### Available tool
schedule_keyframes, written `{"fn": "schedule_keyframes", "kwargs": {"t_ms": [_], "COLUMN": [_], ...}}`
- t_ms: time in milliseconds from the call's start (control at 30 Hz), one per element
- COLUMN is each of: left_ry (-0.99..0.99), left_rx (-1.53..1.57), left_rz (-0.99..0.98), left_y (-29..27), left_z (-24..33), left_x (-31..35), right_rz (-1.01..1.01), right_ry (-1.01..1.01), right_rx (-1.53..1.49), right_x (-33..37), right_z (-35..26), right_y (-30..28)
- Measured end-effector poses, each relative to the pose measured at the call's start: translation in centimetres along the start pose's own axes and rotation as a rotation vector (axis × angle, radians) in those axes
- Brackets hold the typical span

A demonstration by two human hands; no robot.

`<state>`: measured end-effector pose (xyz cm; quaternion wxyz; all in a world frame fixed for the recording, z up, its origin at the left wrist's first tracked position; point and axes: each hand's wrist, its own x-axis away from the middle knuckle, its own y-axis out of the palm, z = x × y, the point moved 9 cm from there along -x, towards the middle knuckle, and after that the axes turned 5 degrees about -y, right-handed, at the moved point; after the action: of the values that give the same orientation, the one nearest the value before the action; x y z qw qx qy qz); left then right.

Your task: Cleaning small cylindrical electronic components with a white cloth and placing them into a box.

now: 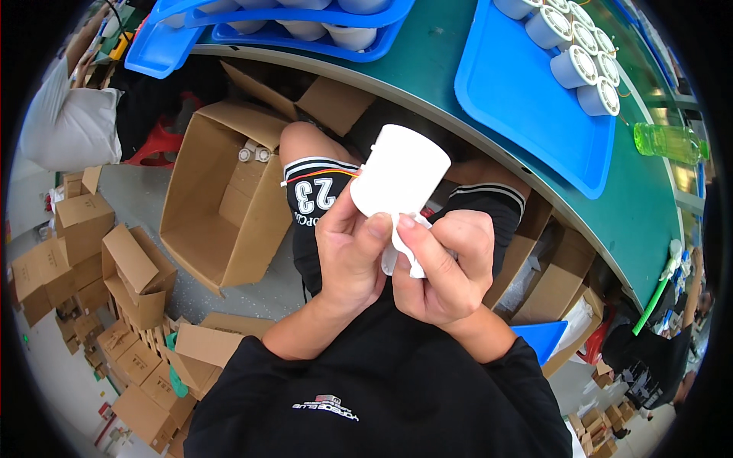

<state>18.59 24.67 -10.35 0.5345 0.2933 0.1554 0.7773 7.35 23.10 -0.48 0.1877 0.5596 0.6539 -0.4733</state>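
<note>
A smooth white cylindrical housing is held up above my lap, its closed side wall facing up. Thin red and yellow wires trail from its left side. My left hand grips the lower left of the housing between thumb and fingers. My right hand pinches a crumpled white cloth or tissue against the housing's lower edge. Both thumbs nearly meet there. The underside of the housing is hidden.
On the green worktable ahead lies a blue tray with several white round units. Stacked blue trays stand at the far left. A green bottle is at right. An open carton sits beside my left leg.
</note>
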Motion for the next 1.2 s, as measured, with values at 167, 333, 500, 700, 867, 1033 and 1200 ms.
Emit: {"fn": "schedule_keyframes", "kwargs": {"t_ms": [167, 333, 500, 700, 867, 1033, 1200], "left_ry": [-0.016, 0.029, 0.038, 0.046, -0.016, -0.178, -0.274], "left_rx": [-0.016, 0.034, 0.248, 0.228, 0.259, 0.324, 0.244], "left_rz": [0.017, 0.023, -0.039, -0.044, -0.079, -0.139, -0.048], "left_y": [-0.7, -1.1, -0.3, -0.1, 0.0, 0.3, 0.8], "left_z": [-0.3, 0.2, 0.8, 0.9, 0.4, -1.1, -1.2], "left_x": [-0.1, -0.2, -0.2, -0.1, -0.2, 0.1, -0.1], "right_rz": [-0.016, -0.02, -0.006, 0.013, 0.006, -0.052, -0.039], "right_ry": [-0.007, 0.071, 0.094, 0.083, 0.071, 0.014, 0.02], "right_rx": [0.005, 0.031, 0.061, 0.075, 0.07, 0.009, 0.122], "right_x": [0.1, 0.7, 0.8, 1.0, 0.9, 0.5, 0.0], "right_z": [0.1, 1.6, 1.7, 1.9, 1.8, 1.3, 2.7], "right_y": [0.0, -0.5, -1.5, -1.6, -1.5, -0.7, -0.8]}}
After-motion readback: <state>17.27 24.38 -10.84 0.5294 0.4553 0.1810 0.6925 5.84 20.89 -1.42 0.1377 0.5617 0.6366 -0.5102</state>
